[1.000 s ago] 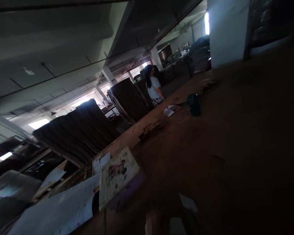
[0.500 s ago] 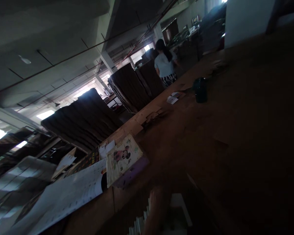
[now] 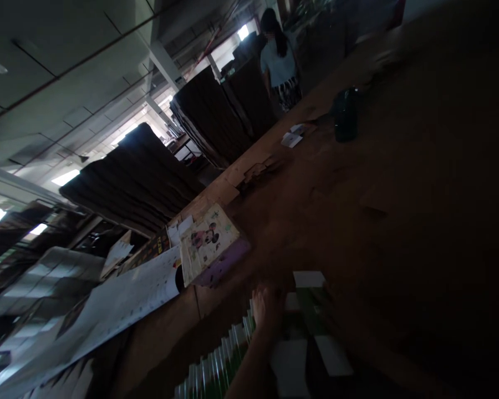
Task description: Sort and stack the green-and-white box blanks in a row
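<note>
My left hand (image 3: pixel 265 307) reaches forward at the lower middle, beside the far end of a slanted row of thin white-and-green folded pieces (image 3: pixel 216 360). Its fingers look stretched out and touch or nearly touch the row; I see nothing gripped in them. To its right lies a flat white-and-green card piece (image 3: pixel 310 280), with more white panels (image 3: pixel 290 366) below. My right hand (image 3: pixel 328 302) is only a faint shape in deep shadow near that card piece. Its fingers are too dark to make out.
A purple-sided box (image 3: pixel 212 244) with a cartoon mouse on top stands on the brown table (image 3: pixel 307 221). Printed sheets (image 3: pixel 120 293) lie left of it. Farther off are a dark green container (image 3: pixel 346 116), tall brown stacks (image 3: pixel 137 177) and a standing person (image 3: pixel 279 64).
The view has tipped downward, so more of the folded row, the card pieces and my left forearm shows. A white-and-green card piece now lies farther forward, right of my left hand.
</note>
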Tool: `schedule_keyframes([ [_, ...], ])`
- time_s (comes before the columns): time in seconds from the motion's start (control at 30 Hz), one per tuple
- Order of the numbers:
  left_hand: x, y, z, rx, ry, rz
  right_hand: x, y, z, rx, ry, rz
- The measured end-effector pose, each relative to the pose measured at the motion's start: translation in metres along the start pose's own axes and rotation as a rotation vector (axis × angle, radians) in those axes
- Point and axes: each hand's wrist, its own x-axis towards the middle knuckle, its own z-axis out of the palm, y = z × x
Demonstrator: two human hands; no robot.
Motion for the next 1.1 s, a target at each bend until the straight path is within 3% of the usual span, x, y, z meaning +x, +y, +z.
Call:
schedule_keyframes([
  [0.33, -0.004, 0.003, 0.005, 0.035, 0.021, -0.021, -0.007, -0.009, 0.006, -0.050, -0.026, -0.005],
  [0.83, -0.005, 0.002, 0.011, 0.107, 0.036, 0.038, -0.008, -0.014, 0.002, -0.434, 0.034, -0.183],
  [0.97, -0.006, 0.008, 0.013, 0.144, -0.018, 0.135, 0.000, -0.023, -0.014, -0.417, -0.034, -0.170],
  [1.1, -0.003, 0.012, 0.015, 0.153, -0.117, 0.142, 0.006, -0.008, -0.060, -0.283, -0.063, -0.203],
])
